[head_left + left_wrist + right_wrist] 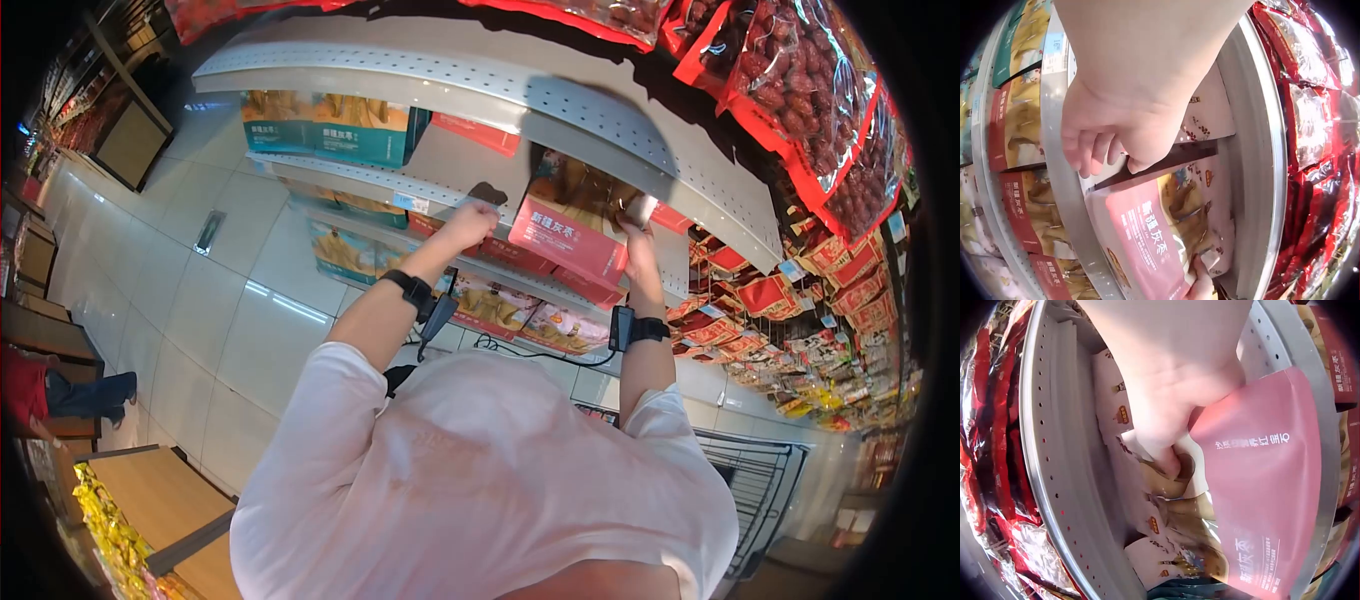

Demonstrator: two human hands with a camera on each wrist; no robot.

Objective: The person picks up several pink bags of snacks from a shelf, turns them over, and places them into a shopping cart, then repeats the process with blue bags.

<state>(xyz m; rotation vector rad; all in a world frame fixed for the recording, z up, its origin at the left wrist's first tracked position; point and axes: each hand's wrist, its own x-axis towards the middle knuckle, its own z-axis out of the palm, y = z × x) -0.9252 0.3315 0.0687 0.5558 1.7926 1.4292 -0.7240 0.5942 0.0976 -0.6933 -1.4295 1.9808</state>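
Shelf (340, 172): our right hand (639, 243) grips one pink box (575, 232); our left hand (470, 225), loosely curled, empty, near it.

From 12 o'clock the left hand (1125, 122) hangs near centre, its grip loosely curled. At 6 o'clock lies a pink package (1138, 244), held between 5 and 6 by the right hand (1202, 286). Red bags (1310, 125) fill 3 o'clock; pink-and-gold packages (1032, 209), 8.
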